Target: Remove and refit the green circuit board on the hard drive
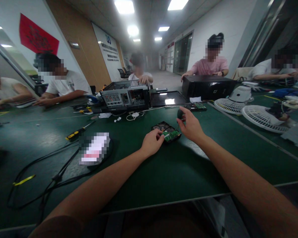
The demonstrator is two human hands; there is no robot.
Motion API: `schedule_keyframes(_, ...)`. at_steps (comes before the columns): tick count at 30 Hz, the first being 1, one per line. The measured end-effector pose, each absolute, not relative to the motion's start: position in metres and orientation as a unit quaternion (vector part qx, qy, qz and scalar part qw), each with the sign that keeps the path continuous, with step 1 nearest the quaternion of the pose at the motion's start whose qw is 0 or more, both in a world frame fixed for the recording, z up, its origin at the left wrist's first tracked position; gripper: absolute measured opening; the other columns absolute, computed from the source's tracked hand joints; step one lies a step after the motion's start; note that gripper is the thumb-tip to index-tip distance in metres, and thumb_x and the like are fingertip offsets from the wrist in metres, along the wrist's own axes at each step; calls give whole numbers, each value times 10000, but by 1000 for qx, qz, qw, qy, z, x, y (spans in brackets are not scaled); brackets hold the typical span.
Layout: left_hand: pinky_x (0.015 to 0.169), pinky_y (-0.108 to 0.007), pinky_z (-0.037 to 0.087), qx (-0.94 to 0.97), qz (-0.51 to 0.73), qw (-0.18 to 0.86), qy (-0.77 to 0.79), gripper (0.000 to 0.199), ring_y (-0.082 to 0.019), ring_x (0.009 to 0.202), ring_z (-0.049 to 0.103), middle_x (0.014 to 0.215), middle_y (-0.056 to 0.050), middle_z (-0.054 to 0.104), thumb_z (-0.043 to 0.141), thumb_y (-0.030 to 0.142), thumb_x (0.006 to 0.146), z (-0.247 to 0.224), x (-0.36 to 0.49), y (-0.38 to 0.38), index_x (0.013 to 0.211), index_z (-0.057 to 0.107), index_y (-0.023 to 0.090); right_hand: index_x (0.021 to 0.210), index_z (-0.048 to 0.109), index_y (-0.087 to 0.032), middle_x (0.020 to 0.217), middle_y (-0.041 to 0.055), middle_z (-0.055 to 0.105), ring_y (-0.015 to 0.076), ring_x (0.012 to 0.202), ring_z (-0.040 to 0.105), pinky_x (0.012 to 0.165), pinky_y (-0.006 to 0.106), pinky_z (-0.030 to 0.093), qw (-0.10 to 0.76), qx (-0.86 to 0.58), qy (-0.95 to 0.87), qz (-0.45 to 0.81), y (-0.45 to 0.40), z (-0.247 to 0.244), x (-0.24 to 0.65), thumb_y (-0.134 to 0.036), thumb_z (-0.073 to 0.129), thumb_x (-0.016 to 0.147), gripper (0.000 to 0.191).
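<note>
A hard drive (161, 126) lies on the green tabletop in front of me, its green circuit board (172, 135) facing up at the near right side. My left hand (152, 142) grips the drive's near left edge, fingers closed on it. In my right hand (190, 125) is a small screwdriver (180, 114), held upright by its dark handle between thumb and fingers. Its thin shaft points down at the right edge of the circuit board. Whether the tip sits in a screw is too small to tell.
An opened computer case (126, 97) stands ahead, beside a black panel (167, 98) and a closed black case (208, 86). White fan parts (260, 115) lie at right. A yellow-black screwdriver (75, 133) and black cables (56, 178) lie at left. Several people sit around the table.
</note>
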State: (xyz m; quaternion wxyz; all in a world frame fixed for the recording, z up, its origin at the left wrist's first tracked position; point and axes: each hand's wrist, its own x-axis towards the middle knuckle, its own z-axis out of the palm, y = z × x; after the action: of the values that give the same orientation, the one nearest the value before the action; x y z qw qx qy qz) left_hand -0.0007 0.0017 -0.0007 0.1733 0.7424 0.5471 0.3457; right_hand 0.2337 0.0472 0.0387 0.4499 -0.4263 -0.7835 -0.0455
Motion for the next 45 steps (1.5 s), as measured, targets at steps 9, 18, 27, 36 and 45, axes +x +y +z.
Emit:
schedule_keyframes(9, 746, -311, 501, 742, 348, 172, 546, 212, -198, 824, 680, 892, -26, 728, 651, 309, 952, -1, 0, 1, 1120, 709, 194, 1553, 404, -163, 1323, 204, 666, 331, 1026, 707, 902, 550, 594, 462, -445, -766, -52, 48, 38, 236, -327, 508, 1004, 583)
schedule_keyframes(18, 764, -316, 518, 741, 341, 177, 551, 213, -203, 850, 692, 932, -34, 741, 651, 308, 960, 1, 0, 1, 1136, 712, 206, 1478, 464, -185, 1348, 205, 626, 315, 999, 698, 857, 527, 618, 488, -439, -752, -60, 54, 34, 237, -389, 552, 992, 535)
schedule_keyframes(27, 761, -320, 517, 743, 343, 175, 547, 211, -205, 842, 693, 919, -35, 739, 650, 314, 957, 0, 0, 1, 1123, 708, 198, 1406, 500, -198, 1296, 180, 625, 268, 893, 690, 817, 487, 616, 495, -438, -746, -82, 53, 35, 238, -404, 585, 980, 480)
schedule_keyframes(36, 760, -316, 513, 743, 347, 170, 547, 196, -206, 832, 694, 879, -23, 732, 657, 302, 945, -2, 1, 2, 1108, 709, 204, 1354, 555, -214, 1290, 161, 568, 243, 829, 658, 777, 466, 607, 483, -458, -738, -110, 40, 44, 235, -408, 607, 964, 438)
schedule_keyframes(45, 739, -314, 499, 741, 351, 172, 546, 201, -199, 813, 682, 884, -24, 729, 651, 316, 953, -2, 0, 2, 1104, 711, 197, 1259, 549, -194, 1179, 149, 634, 254, 842, 661, 812, 444, 582, 487, -441, -748, -98, 42, 47, 234, -327, 560, 955, 332)
